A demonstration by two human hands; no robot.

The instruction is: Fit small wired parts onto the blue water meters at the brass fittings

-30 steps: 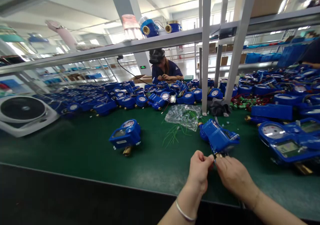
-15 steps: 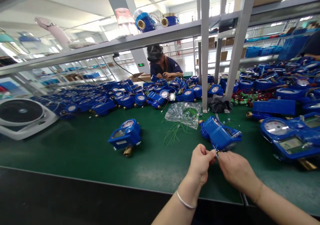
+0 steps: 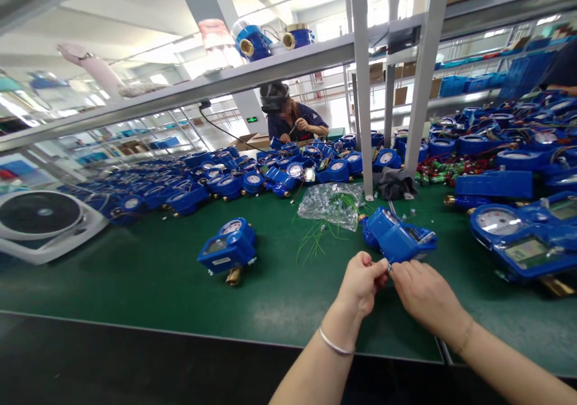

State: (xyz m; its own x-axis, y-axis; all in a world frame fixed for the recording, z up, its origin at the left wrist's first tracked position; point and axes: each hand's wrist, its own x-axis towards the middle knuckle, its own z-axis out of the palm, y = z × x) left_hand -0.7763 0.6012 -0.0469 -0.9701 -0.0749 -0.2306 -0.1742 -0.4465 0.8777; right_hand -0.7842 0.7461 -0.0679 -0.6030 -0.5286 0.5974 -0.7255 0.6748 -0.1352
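A blue meter (image 3: 396, 237) lies tilted on the green table (image 3: 279, 297), its brass end toward the back left. At its near lower edge, my left hand (image 3: 363, 282) and my right hand (image 3: 419, 288) meet with fingertips pinched together. Something small is between them, too small to make out. Behind and to the left, a clear plastic bag (image 3: 331, 205) lies with thin green wires (image 3: 314, 241) spread around it. Another blue meter (image 3: 229, 246) with a brass fitting stands farther left, apart from both hands.
Many blue meters (image 3: 225, 182) crowd the back. Larger meters (image 3: 523, 243) stand at the right. A white fan (image 3: 49, 225) is at far left. Shelf posts (image 3: 364, 92) rise behind the work. Across the table sits a person (image 3: 297, 119); a dark cloth (image 3: 395, 184) lies by the posts.
Both hands remain pinched at the meter's near edge, slightly higher in view. The person across has raised one hand. The camera view has shifted slightly.
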